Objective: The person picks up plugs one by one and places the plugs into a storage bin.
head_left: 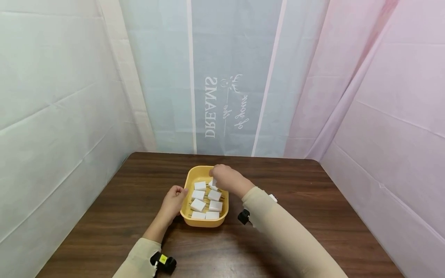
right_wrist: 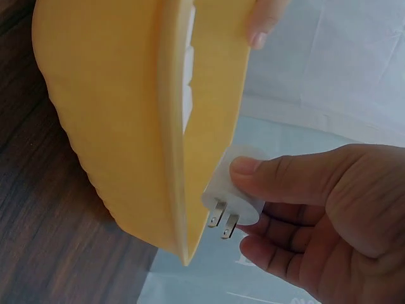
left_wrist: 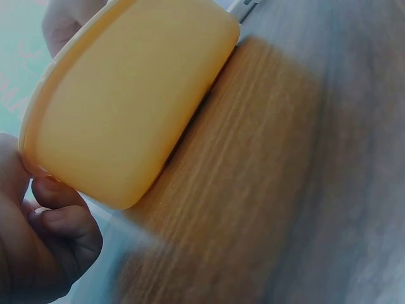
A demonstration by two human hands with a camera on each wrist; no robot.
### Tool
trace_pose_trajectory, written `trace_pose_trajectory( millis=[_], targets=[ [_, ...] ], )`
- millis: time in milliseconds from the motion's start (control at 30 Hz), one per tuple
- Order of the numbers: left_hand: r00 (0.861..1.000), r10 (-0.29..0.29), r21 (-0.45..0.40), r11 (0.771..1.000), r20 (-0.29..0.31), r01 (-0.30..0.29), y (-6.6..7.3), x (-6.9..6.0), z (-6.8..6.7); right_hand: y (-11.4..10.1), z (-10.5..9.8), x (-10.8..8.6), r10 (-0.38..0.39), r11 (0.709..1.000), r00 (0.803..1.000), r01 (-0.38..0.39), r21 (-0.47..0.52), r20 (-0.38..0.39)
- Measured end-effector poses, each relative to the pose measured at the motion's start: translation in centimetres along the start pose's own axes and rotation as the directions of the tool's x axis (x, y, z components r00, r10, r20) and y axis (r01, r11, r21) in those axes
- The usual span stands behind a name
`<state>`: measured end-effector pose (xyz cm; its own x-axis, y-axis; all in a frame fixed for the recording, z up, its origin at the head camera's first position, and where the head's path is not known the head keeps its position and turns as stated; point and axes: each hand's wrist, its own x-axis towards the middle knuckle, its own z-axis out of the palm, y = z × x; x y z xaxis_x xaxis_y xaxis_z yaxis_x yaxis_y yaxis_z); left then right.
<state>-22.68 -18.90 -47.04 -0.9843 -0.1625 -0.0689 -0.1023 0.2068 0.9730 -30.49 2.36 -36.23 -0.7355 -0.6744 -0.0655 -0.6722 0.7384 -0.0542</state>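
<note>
A yellow plastic basin (head_left: 205, 223) stands on the table, with several white plug-in chargers (head_left: 198, 205) lying in rows inside it. At its left side, my left hand (head_left: 174, 201) pinches the rim between thumb and curled fingers. My right hand (head_left: 230, 180) is over the far right part of the basin. The right wrist view shows it pinching a white charger (right_wrist: 237, 183) between thumb and fingers, two metal prongs (right_wrist: 226, 223) pointing out beside the rim. From the left wrist, the basin's smooth outer wall (left_wrist: 133, 101) fills the upper left.
Another white charger (head_left: 273, 198) lies on the dark wooden table (head_left: 295, 181), partly behind my right sleeve (head_left: 278, 224). Pale cloth sheets (head_left: 55, 96) rise at the left, back and right of the table. A black wrist camera (head_left: 166, 263) sits on my left sleeve.
</note>
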Motion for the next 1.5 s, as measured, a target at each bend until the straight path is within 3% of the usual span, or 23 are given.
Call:
trace_pose_trajectory(
  millis=[333,833,1200,1500],
  targets=[
    [1.0,-0.001,0.019,1.0,0.003,0.001,0.1,0.2,0.1,0.3,0.1,2.0,-0.006,1.0,1.0,0.007,-0.012,0.016],
    [1.0,0.005,0.025,1.0,0.0,-0.005,0.2,0.3,0.2,0.3,1.8,5.5,0.023,1.0,1.0,-0.023,-0.006,0.016],
    [1.0,-0.015,0.031,0.999,-0.002,0.015,-0.1,0.2,-0.2,-0.3,1.6,7.3,-0.016,0.996,1.0,0.018,-0.089,0.02],
    [1.0,-0.011,0.007,1.0,-0.001,0.011,-0.4,0.5,-0.2,-1.2,1.6,8.4,0.044,0.998,0.997,-0.041,-0.047,0.061]
  ],
)
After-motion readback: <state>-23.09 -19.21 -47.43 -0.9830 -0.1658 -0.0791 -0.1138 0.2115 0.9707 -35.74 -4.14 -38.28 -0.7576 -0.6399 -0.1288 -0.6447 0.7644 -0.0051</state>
